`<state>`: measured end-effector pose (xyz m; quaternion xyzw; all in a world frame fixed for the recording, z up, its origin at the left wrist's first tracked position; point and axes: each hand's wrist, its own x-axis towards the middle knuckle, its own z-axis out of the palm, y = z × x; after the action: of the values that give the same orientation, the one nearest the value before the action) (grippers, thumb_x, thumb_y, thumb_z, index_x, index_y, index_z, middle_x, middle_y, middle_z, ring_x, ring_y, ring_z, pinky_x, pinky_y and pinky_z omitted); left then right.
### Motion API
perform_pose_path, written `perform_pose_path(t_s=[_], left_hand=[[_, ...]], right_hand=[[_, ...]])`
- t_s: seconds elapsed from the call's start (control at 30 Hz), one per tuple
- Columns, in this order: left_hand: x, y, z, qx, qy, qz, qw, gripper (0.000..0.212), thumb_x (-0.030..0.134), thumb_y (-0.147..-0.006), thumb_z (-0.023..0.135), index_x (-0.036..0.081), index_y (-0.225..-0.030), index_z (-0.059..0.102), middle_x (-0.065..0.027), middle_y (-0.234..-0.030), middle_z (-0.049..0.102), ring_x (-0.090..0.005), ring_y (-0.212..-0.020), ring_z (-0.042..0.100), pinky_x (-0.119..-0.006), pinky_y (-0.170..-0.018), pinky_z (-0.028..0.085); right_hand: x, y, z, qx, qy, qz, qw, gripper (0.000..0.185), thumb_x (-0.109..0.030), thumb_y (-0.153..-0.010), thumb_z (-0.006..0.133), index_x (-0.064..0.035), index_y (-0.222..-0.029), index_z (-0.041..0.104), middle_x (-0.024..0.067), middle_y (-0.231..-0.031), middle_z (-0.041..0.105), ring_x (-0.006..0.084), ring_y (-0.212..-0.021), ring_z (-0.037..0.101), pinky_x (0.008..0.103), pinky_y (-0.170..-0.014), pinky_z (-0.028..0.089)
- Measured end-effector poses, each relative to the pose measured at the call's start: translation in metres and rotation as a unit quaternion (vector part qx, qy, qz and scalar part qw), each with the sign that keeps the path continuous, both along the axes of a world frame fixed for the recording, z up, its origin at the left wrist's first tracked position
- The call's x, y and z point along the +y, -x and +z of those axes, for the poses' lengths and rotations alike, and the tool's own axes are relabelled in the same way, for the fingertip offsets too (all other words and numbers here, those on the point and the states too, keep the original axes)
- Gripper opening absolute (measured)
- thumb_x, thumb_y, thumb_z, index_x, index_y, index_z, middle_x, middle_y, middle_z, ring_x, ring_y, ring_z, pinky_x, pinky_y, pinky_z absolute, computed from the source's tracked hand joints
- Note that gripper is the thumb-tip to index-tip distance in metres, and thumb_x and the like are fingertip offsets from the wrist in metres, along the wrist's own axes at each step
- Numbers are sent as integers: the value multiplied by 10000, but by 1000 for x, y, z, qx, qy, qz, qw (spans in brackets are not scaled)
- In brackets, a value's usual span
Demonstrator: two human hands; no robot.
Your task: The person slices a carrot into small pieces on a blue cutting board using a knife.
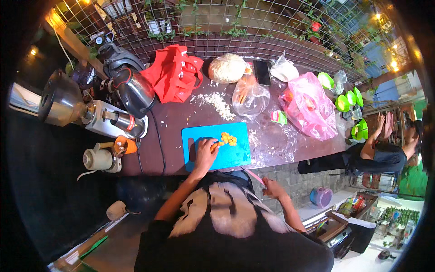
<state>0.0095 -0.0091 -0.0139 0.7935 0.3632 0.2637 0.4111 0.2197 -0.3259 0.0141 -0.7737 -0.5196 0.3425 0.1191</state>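
A blue cutting board (234,159) lies at the near edge of the brown table. My left hand (205,154) rests over it, its fingers on an orange carrot piece (214,147) that they partly hide. Just beyond the fingertips sits a small heap of cut carrot pieces (228,139). My right hand (273,188) is off the table edge, to the right of my body, closed around a knife with a pink blade (255,176). The blade points up and left towards the board's near right corner, apart from the carrot.
White shreds (221,107) litter the table behind the board. Around them are a red bag (175,76), a filled clear bag (227,69), a phone (261,72) and a pink plastic bag (311,108). A kettle (134,91) and coffee grinder (105,119) stand left. Another person (373,156) stands right.
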Motion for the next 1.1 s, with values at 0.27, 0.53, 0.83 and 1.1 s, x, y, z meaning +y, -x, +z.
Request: perform_pose_path(t_s=[0.27, 0.53, 0.83, 1.1], left_hand=[[2, 5, 13, 20, -21, 18, 999, 235, 171, -934, 734, 44, -1128, 696, -169, -1042, 632, -383, -997, 619, -486, -857, 510], [-1, 25, 18, 85, -54, 48, 994, 228, 198, -914, 749, 90, -1102, 678, -151, -999, 612, -367, -959, 639, -488, -792, 530], [-6, 12, 17, 98, -30, 56, 993, 195, 200, -899, 769, 108, -1034, 664, -139, -1025, 606, -378, -927, 630, -504, -761, 508], [-8, 12, 25, 79, -67, 34, 994, 145, 150, -938, 693, 76, -1040, 621, -183, -987, 579, -401, -917, 632, -514, -747, 512]], right_hand=[[65, 49, 46, 65, 51, -145, 986, 377, -383, -1041, 591, -8, -1013, 575, 284, -823, 678, 531, -852, 664, 583, -741, 497], [62, 38, 43, 92, 80, -183, 975, 392, -373, -1078, 541, 9, -1028, 616, 272, -747, 673, 537, -763, 650, 547, -651, 498], [139, 62, 52, 167, -49, -187, 967, 453, -406, -1098, 473, -59, -1388, 486, 277, -848, 666, 477, -846, 680, 528, -762, 497], [166, 93, 21, 225, -56, -91, 968, 565, -364, -1127, 404, -188, -1649, 279, 264, -1014, 680, 447, -960, 678, 540, -855, 501]])
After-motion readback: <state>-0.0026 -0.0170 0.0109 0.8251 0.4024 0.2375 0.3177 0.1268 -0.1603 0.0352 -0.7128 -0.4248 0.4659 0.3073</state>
